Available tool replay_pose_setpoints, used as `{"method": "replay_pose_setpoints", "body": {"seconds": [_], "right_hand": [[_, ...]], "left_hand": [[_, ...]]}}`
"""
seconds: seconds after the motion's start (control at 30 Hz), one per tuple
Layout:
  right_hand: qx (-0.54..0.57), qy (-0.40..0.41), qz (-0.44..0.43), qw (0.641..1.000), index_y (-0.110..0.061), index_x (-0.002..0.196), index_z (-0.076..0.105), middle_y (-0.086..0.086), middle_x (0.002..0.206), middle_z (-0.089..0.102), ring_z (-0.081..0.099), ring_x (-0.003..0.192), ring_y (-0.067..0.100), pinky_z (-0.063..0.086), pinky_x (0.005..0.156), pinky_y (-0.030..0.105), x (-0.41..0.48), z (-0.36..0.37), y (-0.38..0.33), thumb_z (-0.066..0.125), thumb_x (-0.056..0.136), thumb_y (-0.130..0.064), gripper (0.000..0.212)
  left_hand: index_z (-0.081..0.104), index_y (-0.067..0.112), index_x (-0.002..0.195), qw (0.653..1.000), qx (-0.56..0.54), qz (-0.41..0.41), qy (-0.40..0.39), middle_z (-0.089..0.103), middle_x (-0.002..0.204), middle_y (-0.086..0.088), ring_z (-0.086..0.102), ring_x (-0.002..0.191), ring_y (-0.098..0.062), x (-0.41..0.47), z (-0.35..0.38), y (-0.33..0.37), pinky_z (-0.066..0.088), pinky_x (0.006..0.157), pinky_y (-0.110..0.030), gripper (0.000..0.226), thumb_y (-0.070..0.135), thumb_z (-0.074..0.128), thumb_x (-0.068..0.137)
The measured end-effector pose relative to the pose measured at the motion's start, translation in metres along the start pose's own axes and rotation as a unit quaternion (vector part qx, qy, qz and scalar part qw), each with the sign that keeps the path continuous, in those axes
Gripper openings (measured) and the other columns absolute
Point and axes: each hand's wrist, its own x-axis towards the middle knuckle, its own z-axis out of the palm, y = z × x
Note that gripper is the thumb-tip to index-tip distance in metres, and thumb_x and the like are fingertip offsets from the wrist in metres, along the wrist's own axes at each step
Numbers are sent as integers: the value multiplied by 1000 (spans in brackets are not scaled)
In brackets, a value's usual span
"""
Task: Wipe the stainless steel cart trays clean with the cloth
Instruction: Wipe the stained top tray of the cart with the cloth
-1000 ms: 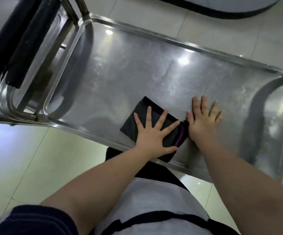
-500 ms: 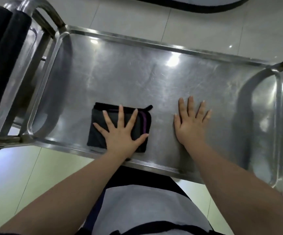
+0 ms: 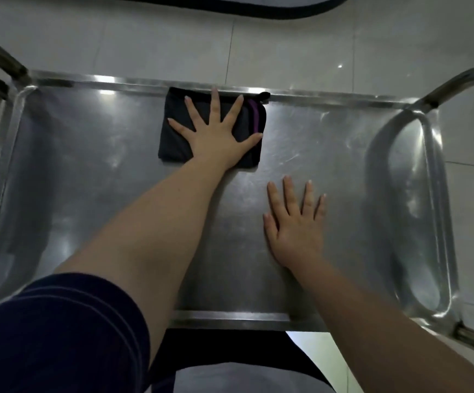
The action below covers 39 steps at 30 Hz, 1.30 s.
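Left hand (image 3: 216, 137), fingers splayed flat, presses the folded black cloth (image 3: 173, 137) against the cart tray (image 3: 88, 180) far edge; right hand (image 3: 295, 231) lies flat, empty, nearer the front edge.

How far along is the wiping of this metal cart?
Done: hard to judge; the tray looks shiny but streaked throughout. In hand: the left hand presses the folded black cloth flat at the tray's far rim, while the right hand rests flat on the steel. Left: probably the tray's ends and any lower trays, which are not in view.
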Motion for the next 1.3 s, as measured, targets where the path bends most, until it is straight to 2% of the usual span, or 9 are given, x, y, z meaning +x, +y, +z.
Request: {"method": "replay_pose_setpoints", "body": {"seconds": [0.13,0.4,0.57,0.63,0.7,0.8,0.9,1.1,1.3], "right_hand": [[4,-9,6,1000,-38,154,1,-4,164,0,-4,149,38,-5,117,60,0,-1,2,16,98,-54,60],[42,5,-12,999,-34,153,20,0,162,17,8,149,39,0,117,60,-1,-8,4,26,97,-51,58],[163,5,31,986,-32,152,31,-5,162,18,-1,151,25,-10,118,51,4,-20,6,44,100,-37,53],[225,32,65,972,-27,150,37,2,162,22,3,151,28,-5,119,53,6,-33,-11,44,101,-33,50],[192,48,10,980,-22,149,39,11,161,22,5,149,37,-3,120,54,1,-40,-49,40,98,-36,53],[77,-15,-111,991,-24,155,20,12,164,5,-10,148,42,-23,112,54,-19,-24,-121,39,95,-50,68],[-8,-68,-113,991,-40,152,-11,-2,161,-22,-28,143,38,-28,103,66,-29,-2,-143,25,93,-67,74],[2,27,-80,996,-43,150,30,-8,161,23,13,148,39,5,115,66,-22,-9,-52,36,94,-64,60],[-28,-67,41,996,-53,147,-12,-14,163,-12,-21,147,31,-17,113,59,-1,-27,17,7,87,-72,66]], "left_hand": [[-9,57,147,1000,1,26,14,-19,163,6,-23,144,-45,-25,6,-10,-11,100,-79,93,98,9,66],[6,50,153,998,9,27,47,-2,166,0,-7,146,-50,-201,67,-30,-2,101,-81,88,92,19,76],[-22,56,144,1000,8,15,-9,-35,156,6,-36,138,-45,-202,56,-23,-19,99,-77,78,88,4,78],[-22,61,141,998,-55,20,-17,-37,153,14,-41,137,-36,-201,47,-33,-24,99,-74,65,80,4,84],[-20,63,139,996,-85,0,7,-35,152,19,-35,142,-32,-191,34,-57,-25,99,-71,57,70,7,90],[-11,54,146,996,-70,-38,48,-18,161,11,-23,146,-37,-163,15,-107,-21,105,-68,56,56,21,100],[-3,47,150,998,-55,6,33,-7,165,7,-17,149,-34,-139,4,-137,-8,114,-66,56,50,26,102],[2,43,154,991,-14,129,13,-8,165,5,-17,149,-26,-94,-6,-105,-13,117,-57,55,51,17,102],[-5,40,155,987,65,150,-9,-14,164,2,-20,148,-29,-54,-15,-83,-14,115,-60,57,53,13,102]]}}
